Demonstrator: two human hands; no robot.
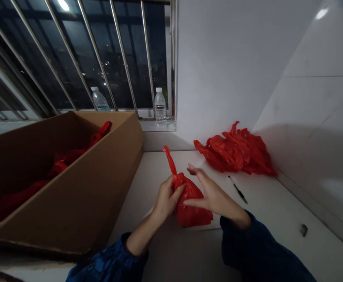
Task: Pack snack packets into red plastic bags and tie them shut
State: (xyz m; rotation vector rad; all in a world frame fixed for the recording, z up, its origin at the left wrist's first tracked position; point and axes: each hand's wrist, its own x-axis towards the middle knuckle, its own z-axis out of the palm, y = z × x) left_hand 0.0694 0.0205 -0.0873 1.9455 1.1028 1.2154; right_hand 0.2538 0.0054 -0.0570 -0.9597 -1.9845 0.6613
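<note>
White counter [277, 235] below a barred window [124, 58], with a cardboard box [62, 203] along its left side, red plastic bags [62, 160] already lying inside, and a loose heap of red bags [236, 152] left against the wall. Between the grips, one red bag [190, 207] bunched into a tight bundle, left grip [167, 197] clamped around its gathered neck, right grip [214, 197] open against its side. Nearby, a slim black pen [237, 189].

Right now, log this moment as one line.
left hand: grips red bag | right hand: open beside bag | cardboard box: holds red bags
</note>
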